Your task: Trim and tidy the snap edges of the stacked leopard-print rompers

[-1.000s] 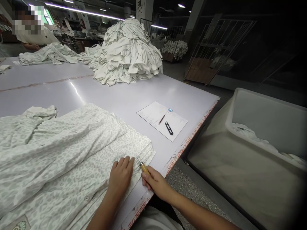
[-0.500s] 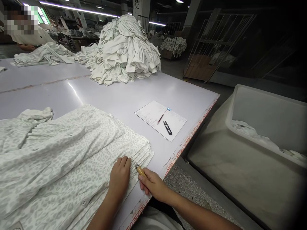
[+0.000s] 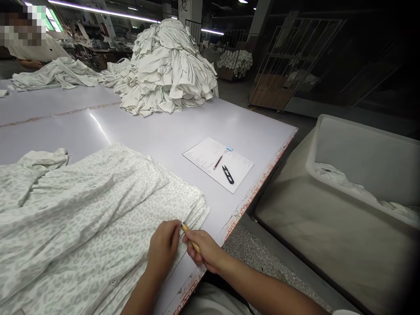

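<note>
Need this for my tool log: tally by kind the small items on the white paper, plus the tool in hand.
Black snips: 1
Dark red pencil or pen: 1
Blue clip: 1
Wooden-handled tool, in the right hand: 1
Total: 4

Strip lights (image 3: 105, 12) and a window (image 3: 54, 19) shine behind the pale table (image 3: 252, 127); a pillar (image 3: 190, 11) rises; the floor (image 3: 251, 249) is speckled.
</note>
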Demonstrator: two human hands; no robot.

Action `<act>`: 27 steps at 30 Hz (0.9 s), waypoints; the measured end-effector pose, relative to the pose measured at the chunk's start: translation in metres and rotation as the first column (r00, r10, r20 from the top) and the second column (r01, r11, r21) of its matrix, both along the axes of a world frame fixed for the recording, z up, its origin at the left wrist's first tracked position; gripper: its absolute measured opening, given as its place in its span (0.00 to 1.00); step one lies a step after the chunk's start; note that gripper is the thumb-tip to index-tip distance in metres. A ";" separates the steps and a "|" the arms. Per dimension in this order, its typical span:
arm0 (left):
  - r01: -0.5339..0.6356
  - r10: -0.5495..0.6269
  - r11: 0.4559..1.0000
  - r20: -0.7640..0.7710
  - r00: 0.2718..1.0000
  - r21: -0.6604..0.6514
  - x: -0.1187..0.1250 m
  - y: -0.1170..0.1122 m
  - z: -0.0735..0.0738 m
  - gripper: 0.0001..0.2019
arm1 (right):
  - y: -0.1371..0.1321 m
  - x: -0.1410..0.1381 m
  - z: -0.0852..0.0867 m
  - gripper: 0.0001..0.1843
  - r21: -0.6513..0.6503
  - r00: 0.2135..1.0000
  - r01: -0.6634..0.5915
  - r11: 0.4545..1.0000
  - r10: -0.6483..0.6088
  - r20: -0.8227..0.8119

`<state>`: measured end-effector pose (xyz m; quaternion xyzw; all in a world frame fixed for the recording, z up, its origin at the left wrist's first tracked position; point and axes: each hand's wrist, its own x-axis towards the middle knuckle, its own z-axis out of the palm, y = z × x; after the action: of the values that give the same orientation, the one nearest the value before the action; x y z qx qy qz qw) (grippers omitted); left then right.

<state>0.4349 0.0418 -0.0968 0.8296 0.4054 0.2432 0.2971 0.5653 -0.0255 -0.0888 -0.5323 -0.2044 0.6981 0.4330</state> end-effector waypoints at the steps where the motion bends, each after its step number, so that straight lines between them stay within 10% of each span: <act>1: 0.044 -0.043 0.999 -0.019 0.999 0.024 0.000 -0.004 -0.001 0.12 | 0.002 0.001 0.001 0.20 -0.019 0.999 -0.001 1.000 0.000 -0.041; 17: -0.188 0.206 0.979 -0.391 0.897 0.083 0.019 0.036 0.011 0.26 | -0.039 0.006 0.041 0.20 0.060 0.930 -0.294 0.954 0.272 0.246; 20: -0.167 0.190 0.981 -0.343 0.920 0.096 0.013 0.029 0.015 0.24 | -0.019 -0.004 0.040 0.11 0.236 0.788 -0.408 0.882 0.209 0.580; 23: -0.098 0.139 0.982 -0.268 0.953 0.162 -0.028 0.011 0.018 0.15 | 0.002 -0.009 0.042 0.06 0.431 0.582 -0.586 0.686 -0.014 0.813; 27: -0.292 0.411 0.881 -0.298 0.862 0.372 -0.145 -0.026 0.012 0.16 | 0.025 -0.001 0.034 0.12 0.270 0.382 -0.598 0.755 -0.028 0.924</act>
<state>0.2899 0.0163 -0.0852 0.8074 0.5559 0.1953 0.0297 0.5643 -0.0006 -0.0546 -0.6128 -0.6916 0.2809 0.2594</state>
